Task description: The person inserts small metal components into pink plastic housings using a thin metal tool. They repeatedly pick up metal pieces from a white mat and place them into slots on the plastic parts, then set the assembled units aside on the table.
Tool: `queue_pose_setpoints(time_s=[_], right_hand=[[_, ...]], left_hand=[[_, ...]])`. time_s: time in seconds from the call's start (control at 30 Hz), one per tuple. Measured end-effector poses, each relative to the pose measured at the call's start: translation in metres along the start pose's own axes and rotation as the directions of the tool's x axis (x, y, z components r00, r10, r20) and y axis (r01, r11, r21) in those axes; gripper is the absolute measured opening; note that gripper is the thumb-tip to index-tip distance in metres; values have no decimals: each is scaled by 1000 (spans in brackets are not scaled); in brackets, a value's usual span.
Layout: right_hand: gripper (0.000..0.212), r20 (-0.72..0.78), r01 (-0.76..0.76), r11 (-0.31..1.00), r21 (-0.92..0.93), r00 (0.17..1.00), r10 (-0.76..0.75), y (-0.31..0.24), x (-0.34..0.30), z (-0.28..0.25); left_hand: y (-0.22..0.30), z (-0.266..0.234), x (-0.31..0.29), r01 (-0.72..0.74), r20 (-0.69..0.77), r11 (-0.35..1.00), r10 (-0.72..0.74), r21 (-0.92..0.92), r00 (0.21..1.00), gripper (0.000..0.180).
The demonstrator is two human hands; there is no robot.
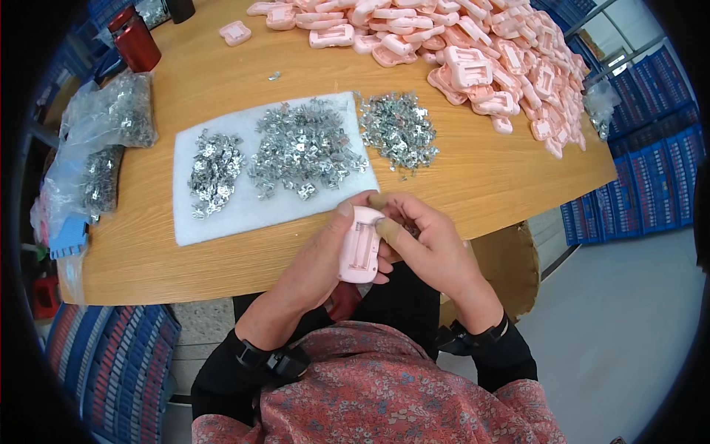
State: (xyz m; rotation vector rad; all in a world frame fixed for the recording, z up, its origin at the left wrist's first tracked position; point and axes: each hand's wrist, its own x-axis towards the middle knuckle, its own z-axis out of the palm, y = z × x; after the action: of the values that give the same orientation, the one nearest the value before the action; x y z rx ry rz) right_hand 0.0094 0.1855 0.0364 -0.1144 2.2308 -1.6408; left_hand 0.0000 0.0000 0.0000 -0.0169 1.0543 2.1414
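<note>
My left hand (314, 255) is closed round a pale pink plastic battery housing (361, 259), held just off the table's near edge. Its oblong battery recess faces up, and a bit of metal shows at the recess's top end. The thumb of my right hand (429, 240) presses on that upper end, while its index finger lies along the top edge. Something small and dark shows among my right hand's curled fingers, too hidden to name. Beyond my hands, small silvery metal clips (303, 148) lie in heaps on a white foam sheet (255, 231).
Another clip pile (399, 132) lies right of the sheet. Pink housings (473, 66) are heaped at the far right. Clear bags of metal parts (126, 111) and a red flask (137, 41) stand left. A cardboard box (510, 266) and stacked blue trays (636, 177) are below the table's right side.
</note>
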Motion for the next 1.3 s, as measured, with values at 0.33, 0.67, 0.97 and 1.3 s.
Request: queue_pose_setpoints(time_s=[0.33, 0.67, 0.97, 1.3], right_hand=[[20, -162, 111, 690, -715, 934, -319, -14, -11, 13], [25, -51, 181, 444, -878, 885, -462, -5, -12, 11], [27, -9, 223, 433, -873, 881, -473, -6, -11, 8], [31, 16, 199, 456, -868, 927, -375, -19, -14, 6]], left_hand=[[3, 1, 3, -33, -113, 991, 18, -132, 993, 58], [4, 3, 3, -26, -149, 997, 15, -71, 989, 58], [4, 7, 3, -53, -178, 997, 42, -59, 983, 58], [-1, 6, 4, -63, -184, 997, 70, 43, 980, 56]])
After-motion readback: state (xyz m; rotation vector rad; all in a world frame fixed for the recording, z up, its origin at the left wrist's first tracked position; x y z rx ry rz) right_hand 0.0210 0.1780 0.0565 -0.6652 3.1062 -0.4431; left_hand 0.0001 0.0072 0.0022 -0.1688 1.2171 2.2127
